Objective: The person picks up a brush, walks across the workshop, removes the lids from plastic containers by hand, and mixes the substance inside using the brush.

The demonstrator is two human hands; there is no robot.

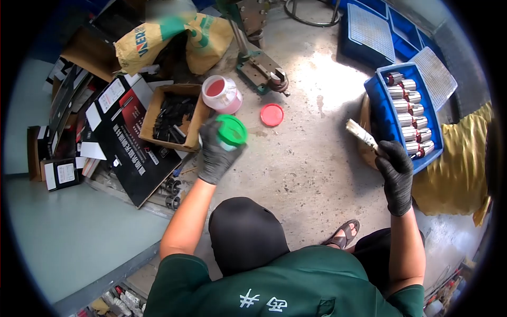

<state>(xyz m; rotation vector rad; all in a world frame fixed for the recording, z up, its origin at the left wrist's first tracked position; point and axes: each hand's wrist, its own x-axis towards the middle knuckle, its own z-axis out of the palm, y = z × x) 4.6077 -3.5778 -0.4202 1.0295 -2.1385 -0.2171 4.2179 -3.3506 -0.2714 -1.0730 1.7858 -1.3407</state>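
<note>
My left hand, in a dark grey glove, is closed around a small container with a green lid. Just beyond it, an uncapped white plastic jar shows pink inside, and a round red lid lies on the floor to its right. My right hand, gloved as well, grips a paintbrush, its pale, stained end pointing up and left. Beside that hand stands a blue crate with rows of shiny metal cylindrical parts. Part of the crate's near side is hidden by the glove.
A cardboard box of black parts sits left of the jar, beside flattened black cartons. A green press-like stand is ahead. Blue bins fill the upper right, and a yellow sack lies right of the crate.
</note>
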